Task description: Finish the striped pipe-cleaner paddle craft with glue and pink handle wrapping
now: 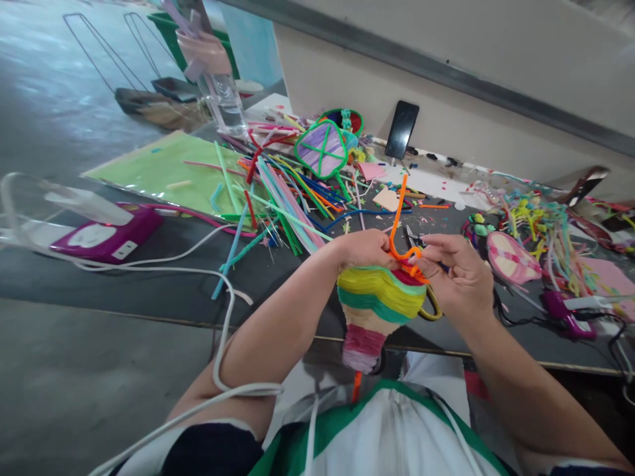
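My left hand grips the top edge of a fuzzy striped piece made of yellow, green, red, cream and pink pipe cleaners. My right hand pinches an orange pipe cleaner that loops at the piece's top and sticks up toward the table. Both hands hold the work just above the table's front edge. A pair of yellow-handled scissors hangs under my right hand.
Loose pipe cleaners lie in a heap on the dark table, with a green-rimmed woven fan, a green sheet, a phone leaning on the wall, a purple box, a water bottle and a white cable.
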The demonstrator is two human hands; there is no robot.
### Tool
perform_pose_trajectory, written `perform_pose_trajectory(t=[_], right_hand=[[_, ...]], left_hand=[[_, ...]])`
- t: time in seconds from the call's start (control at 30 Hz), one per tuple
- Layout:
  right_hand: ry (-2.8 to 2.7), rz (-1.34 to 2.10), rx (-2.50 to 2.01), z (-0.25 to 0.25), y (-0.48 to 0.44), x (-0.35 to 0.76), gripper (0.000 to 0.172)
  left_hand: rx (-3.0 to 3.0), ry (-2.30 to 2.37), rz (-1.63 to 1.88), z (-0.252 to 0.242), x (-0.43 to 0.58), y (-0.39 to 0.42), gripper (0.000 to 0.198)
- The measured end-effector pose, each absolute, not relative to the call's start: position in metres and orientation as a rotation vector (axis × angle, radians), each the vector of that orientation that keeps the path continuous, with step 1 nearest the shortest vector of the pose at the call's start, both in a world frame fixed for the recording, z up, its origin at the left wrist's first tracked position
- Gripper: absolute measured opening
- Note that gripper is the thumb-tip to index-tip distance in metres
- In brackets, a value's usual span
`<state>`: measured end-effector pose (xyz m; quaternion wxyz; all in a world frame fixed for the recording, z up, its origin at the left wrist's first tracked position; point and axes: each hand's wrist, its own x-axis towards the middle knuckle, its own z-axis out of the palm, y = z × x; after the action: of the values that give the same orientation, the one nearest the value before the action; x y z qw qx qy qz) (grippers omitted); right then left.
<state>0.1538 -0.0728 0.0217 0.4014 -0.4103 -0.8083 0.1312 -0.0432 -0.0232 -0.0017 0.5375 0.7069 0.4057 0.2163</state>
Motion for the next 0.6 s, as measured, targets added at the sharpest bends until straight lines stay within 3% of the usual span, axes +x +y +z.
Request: perform_pose_trajectory(t=[0.17,0.6], right_hand=[[-2.088,0.128,-1.001,0.020,-0.070,0.151,0.019],[-2.141,0.108,-1.064,0.008,-0.068,0.157,0.020]], left_hand=[[1.682,0.930,0.524,-0.002,-0.043,-0.021,0.021],[1.753,1.012,0.494,-0.004,-0.044,-0.020,0.024]])
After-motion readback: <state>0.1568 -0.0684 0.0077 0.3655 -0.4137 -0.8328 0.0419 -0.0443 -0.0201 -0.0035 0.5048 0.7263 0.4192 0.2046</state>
